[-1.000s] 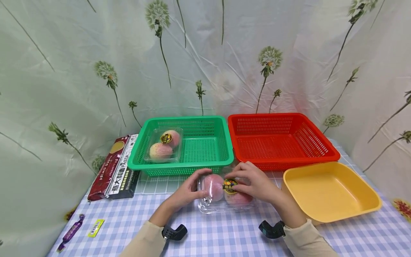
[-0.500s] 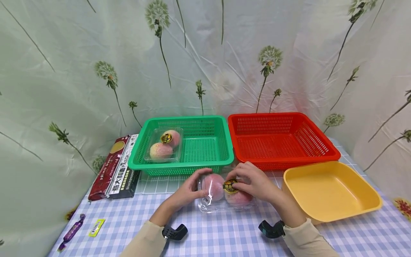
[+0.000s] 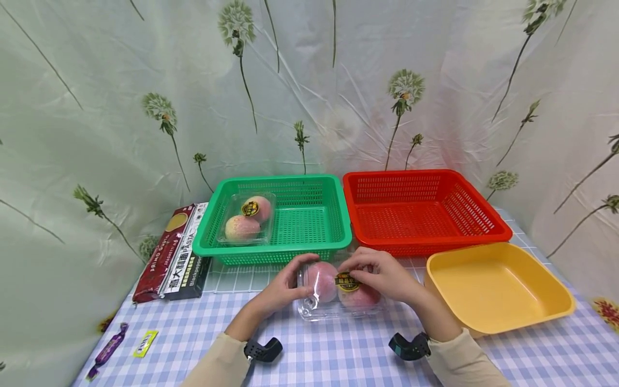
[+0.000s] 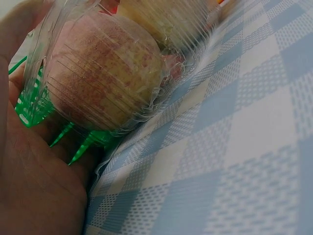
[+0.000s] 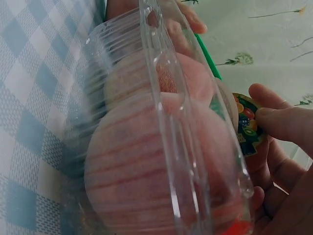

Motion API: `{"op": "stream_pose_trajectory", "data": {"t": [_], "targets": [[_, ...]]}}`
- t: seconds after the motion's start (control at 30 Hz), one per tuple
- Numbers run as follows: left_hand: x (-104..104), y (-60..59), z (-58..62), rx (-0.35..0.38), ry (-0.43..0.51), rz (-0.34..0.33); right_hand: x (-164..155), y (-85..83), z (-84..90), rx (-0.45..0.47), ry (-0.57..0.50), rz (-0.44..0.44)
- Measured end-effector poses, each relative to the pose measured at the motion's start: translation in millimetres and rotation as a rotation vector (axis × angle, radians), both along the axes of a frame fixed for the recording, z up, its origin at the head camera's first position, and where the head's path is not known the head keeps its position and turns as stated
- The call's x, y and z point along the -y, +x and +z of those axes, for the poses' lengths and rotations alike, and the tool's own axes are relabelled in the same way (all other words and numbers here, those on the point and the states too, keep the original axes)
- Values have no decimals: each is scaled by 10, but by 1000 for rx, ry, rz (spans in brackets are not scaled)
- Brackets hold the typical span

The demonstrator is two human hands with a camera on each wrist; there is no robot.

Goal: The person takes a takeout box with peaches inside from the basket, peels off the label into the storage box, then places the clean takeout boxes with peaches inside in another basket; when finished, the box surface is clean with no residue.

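A clear plastic clamshell box [image 3: 324, 312] with two pink peaches [image 3: 322, 281] stands on the checked cloth, in front of the green basket. My left hand [image 3: 285, 287] grips its left end, thumb on the near side and fingers at the far side. On the lid is a round black and gold sticker [image 3: 346, 281] with printed fruit. Its right edge is pinched between thumb and forefinger of my right hand [image 3: 382, 274]. In the right wrist view the sticker [image 5: 248, 122] stands up from the lid at the thumb [image 5: 274, 120].
A similar peach box [image 3: 249, 217] lies in the green basket [image 3: 309, 247]. Beside it stands a red basket [image 3: 387, 248], with a yellow bin [image 3: 483, 325] in front. Pasta packs [image 3: 169, 258], a purple-wrapped candy [image 3: 108, 349] and a small yellow packet [image 3: 145, 343] lie at left.
My right fingers have drawn together at the sticker's edge, and its right side has lifted slightly. The left hand and the box have stayed in place.
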State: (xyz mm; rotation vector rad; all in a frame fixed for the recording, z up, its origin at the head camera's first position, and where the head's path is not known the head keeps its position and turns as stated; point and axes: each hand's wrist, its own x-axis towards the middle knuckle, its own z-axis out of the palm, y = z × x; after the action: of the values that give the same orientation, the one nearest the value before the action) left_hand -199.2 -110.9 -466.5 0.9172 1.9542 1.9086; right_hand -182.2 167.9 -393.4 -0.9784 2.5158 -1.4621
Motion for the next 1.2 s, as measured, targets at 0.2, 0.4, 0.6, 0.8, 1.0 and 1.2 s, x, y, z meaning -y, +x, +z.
{"op": "stream_pose_trajectory", "data": {"t": [0.2,0.4,0.6,0.8,1.0,1.2], "targets": [[-1,4,0,-10,14,-7,2,14,50,30,-22,22],[-4,0,-4,-19,17,-15,-7,29,88,59,-31,33],[-2,-6,-3,-26,13,-11,-28,15,83,87,-66,61],[1,-6,3,-24,14,-15,-46,0,70,99,-101,79],[17,-2,3,-14,4,-14,-112,2,123,155,-199,18],[14,-6,-13,-19,-4,-6,-263,-5,195,168,-238,-47]]}}
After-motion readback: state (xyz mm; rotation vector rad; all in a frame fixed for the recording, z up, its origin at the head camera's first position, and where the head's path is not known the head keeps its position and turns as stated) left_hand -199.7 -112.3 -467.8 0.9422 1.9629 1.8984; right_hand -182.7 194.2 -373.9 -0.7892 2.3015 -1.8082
